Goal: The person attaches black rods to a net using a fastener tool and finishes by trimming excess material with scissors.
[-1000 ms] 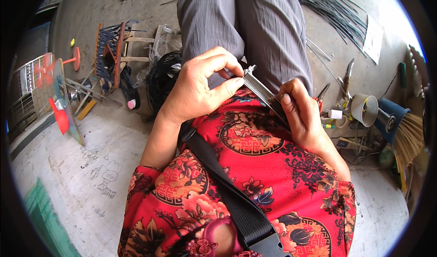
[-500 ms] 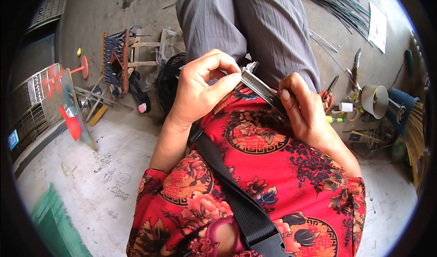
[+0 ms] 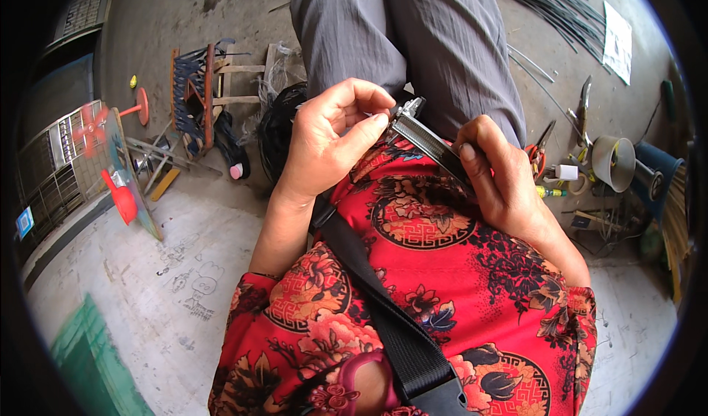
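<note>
- Dark strap (image 3: pixel 429 141): just this side of the grey trousers (image 3: pixel 350 36).
- Right hand (image 3: pixel 495 169) closed on it; left hand (image 3: pixel 330 134) half-curled at its metal end (image 3: pixel 408 111), hold unclear.
- Loose left pinch could let it twist.

The strap (image 3: pixel 435 145) has turned, showing more of its metal end (image 3: pixel 405 113).

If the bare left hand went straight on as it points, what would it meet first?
Probably the silver, buckle-like metal piece on the flat dark strap, just beyond the left hand; whether they touch is unclear.
</note>
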{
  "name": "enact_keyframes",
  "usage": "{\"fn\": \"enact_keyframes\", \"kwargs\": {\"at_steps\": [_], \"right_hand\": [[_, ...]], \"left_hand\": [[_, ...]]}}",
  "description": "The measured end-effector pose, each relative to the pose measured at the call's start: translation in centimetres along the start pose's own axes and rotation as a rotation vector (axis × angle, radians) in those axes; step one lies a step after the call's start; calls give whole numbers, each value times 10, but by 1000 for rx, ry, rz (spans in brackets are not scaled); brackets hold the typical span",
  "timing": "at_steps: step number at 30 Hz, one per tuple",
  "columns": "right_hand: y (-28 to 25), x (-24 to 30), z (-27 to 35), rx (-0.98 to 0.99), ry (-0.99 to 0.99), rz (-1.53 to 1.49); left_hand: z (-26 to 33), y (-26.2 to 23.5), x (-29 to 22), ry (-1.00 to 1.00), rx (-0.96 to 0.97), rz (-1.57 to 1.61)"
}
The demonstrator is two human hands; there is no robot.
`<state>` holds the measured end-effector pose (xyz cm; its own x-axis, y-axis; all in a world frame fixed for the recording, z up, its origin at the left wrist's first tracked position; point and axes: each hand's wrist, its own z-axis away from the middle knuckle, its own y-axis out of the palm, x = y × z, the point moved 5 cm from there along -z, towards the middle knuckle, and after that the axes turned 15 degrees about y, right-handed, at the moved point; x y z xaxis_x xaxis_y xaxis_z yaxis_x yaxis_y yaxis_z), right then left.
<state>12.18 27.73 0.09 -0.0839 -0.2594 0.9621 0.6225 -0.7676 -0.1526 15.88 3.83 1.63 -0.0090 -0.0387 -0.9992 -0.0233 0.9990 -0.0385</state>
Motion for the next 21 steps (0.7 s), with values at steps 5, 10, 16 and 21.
{"fn": "enact_keyframes", "kwargs": {"at_steps": [5, 10, 16, 21], "right_hand": [[-4, -8, 2, 20, 62, -79], [-4, -22, 10, 129, 257, -325], [4, -30, 26, 101, 377, -517], [6, -33, 30, 21, 319, -391]], "left_hand": [[-6, 4, -6, 100, 231, -182], [-12, 19, -9, 255, 275, -361], [-15, 29, 6, 224, 323, -389], [-12, 33, 6, 314, 265, -343]]}}
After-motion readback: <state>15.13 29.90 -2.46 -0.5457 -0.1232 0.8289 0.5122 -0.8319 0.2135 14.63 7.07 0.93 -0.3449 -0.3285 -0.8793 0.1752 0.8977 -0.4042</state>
